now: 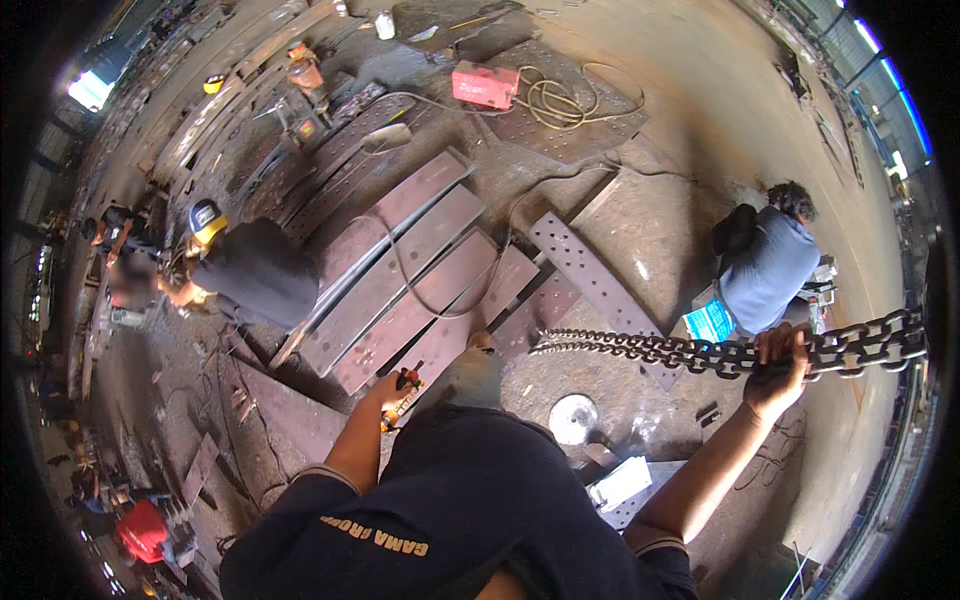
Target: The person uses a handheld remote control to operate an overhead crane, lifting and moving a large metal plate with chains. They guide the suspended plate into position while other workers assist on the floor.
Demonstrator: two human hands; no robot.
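Note:
My right hand (780, 372) is wrapped round a heavy steel chain (690, 356), out to the right at the end of my stretched arm. The chain runs in doubled strands from the right side toward the middle, over the floor and a steel plate with holes (600, 270). Close to my body, my left hand (393, 392) is closed round a small yellow-and-black remote control (398, 408) with a red part near its top. My fingers hide some of it. Beyond that hand lie several long flat steel plates (400, 290).
A person in a cap (250, 265) crouches at the left; another person in a grey-blue shirt (770, 265) crouches at the right. A red machine (485, 85) with a coiled yellow hose (555, 100) stands ahead. Cables cross the plates. A white disc (573, 418) lies near my feet.

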